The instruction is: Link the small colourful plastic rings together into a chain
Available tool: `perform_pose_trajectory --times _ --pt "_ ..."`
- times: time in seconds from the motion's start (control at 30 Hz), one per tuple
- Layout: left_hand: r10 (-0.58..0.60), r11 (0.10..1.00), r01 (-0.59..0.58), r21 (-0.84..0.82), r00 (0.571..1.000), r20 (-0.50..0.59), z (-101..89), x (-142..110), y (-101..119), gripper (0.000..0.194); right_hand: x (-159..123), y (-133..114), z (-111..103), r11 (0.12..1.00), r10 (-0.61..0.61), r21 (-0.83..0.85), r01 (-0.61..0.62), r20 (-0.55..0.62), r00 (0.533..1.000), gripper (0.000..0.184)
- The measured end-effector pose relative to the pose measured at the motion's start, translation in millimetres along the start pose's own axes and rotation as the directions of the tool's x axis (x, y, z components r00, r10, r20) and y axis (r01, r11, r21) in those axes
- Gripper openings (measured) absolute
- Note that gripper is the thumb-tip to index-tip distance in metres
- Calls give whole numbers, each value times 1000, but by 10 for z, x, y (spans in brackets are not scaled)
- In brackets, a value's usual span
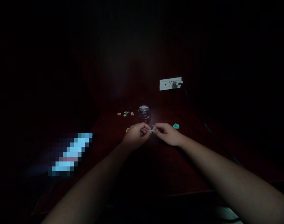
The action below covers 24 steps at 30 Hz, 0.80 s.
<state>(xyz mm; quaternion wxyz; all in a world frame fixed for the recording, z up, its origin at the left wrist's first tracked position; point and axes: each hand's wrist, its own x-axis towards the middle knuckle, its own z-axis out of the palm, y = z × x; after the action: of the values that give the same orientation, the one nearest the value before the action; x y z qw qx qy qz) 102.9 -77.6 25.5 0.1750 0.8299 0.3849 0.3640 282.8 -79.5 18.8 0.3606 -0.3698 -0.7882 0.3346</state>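
From afar, I watch left hand and right hand close together, both pinching green band; green pile looks gathered, mixed bands beyond still ungrouped.

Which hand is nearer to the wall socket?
Right. The right hand is below and in front of the wall socket; the left hand is also below, but farther left.

The little green strip is slim and minty, lying nearly level between the left hand and the right hand, pinched at both ends. Only its short middle shows; fingers cover the rest, so I can't make out its whole shape. It's over the dark red bench; whether touching, I can't tell.
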Motion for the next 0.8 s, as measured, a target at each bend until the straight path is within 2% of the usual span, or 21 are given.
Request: perform_pose_trajectory --times 0.33,0.6,0.8 --pt "-1 1000 1 2 1000 2 21 0 -20 16 5 13 -11 996 31 -78 -31 -8 999 21" --pt "-3 1000 3 -4 1000 11 5 6 4 14 -5 2 -3 997 65 -39 -64 27 997 22" --pt "-20 1000 21 -17 1000 13 2 2 1 13 6 22 -2 999 12 -43 -12 -4 1000 15"
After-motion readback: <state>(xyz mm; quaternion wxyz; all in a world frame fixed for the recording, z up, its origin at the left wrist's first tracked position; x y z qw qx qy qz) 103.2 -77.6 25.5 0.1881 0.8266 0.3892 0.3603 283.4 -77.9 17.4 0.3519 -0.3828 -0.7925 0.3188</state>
